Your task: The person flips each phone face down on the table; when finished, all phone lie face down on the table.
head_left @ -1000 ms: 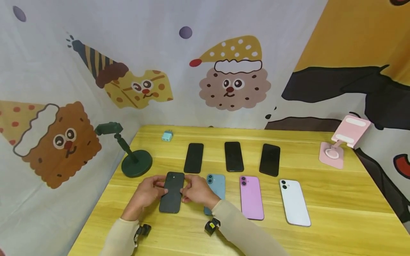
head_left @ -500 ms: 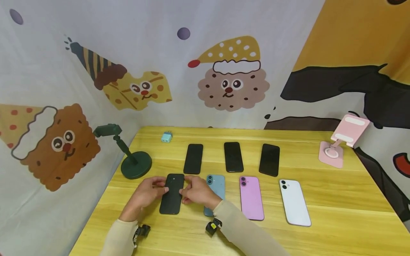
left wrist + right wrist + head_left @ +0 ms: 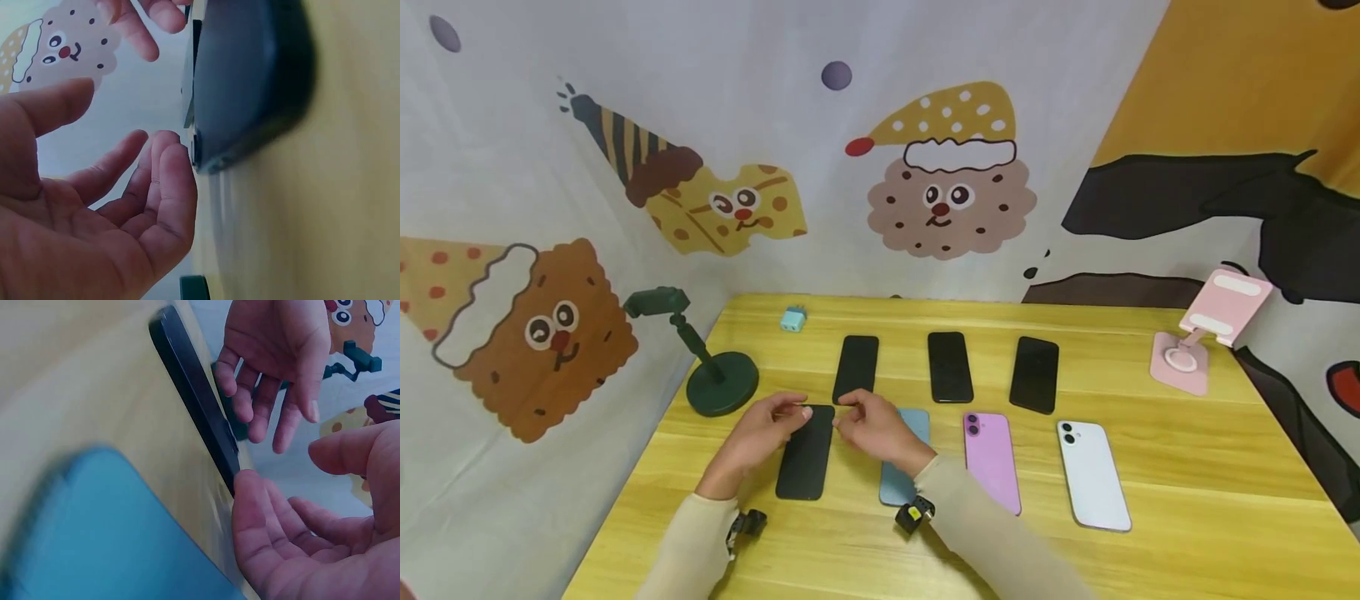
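Observation:
A black phone (image 3: 805,458) lies back up at the left of the near row, its far end partly behind the left hand in the head view. My left hand (image 3: 767,429) is over its far left corner, thumb apart from loosely bent fingers. In the left wrist view those fingers (image 3: 172,187) are close to the camera end of the phone (image 3: 237,75). Just off the far right corner is my right hand (image 3: 880,429), thumb and fingers apart. Its fingertips are close to the phone's end (image 3: 197,394) in the right wrist view; contact there is unclear. Neither hand grips anything.
A blue phone (image 3: 898,479) lies partly under my right forearm, with pink (image 3: 992,467) and white (image 3: 1093,475) phones further right. Three black phones form the far row, one of them central (image 3: 950,367). Around them stand a green stand (image 3: 722,383), a charger (image 3: 793,318) and a pink stand (image 3: 1180,362).
Both hands have let go of the black phone's long sides and moved up to its far end. The phone has stayed in about the same place.

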`<action>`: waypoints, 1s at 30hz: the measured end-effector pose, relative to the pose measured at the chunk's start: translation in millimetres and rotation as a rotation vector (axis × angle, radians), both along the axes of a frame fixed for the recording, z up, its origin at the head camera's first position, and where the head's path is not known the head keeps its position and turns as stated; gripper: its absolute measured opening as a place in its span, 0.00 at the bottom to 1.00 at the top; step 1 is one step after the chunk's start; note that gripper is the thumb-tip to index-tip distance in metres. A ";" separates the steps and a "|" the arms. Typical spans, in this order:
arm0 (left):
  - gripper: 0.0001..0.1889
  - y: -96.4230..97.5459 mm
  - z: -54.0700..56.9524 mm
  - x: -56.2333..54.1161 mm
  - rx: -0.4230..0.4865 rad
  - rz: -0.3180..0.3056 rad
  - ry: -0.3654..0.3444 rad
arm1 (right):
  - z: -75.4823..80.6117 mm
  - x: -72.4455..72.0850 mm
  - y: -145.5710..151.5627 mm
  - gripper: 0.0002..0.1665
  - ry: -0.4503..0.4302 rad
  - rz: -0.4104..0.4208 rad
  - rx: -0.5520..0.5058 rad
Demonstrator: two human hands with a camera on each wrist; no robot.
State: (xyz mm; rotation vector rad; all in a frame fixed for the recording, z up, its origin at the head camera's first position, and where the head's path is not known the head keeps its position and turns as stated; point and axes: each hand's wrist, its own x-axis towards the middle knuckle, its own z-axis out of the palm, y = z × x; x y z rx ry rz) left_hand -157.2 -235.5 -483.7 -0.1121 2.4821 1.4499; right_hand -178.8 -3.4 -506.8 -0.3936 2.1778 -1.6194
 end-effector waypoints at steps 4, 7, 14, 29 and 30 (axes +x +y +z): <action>0.30 7.6 0.4 -11.6 0.060 -0.026 0.018 | 1.2 -11.3 6.1 0.25 0.049 -0.057 0.011; 0.33 14.6 0.3 -21.3 0.098 -0.045 0.025 | 1.5 -20.1 10.2 0.23 0.080 -0.103 0.018; 0.36 29.1 0.0 -47.6 0.074 -0.025 0.023 | 2.1 -39.2 17.6 0.20 0.093 -0.174 -0.012; 0.38 49.9 -2.6 -83.5 0.197 0.035 -0.071 | 2.4 -70.3 28.7 0.26 0.019 -0.318 -0.032; 0.38 50.9 -1.6 -84.6 0.213 0.039 -0.080 | 1.3 -71.8 28.8 0.27 -0.007 -0.305 -0.061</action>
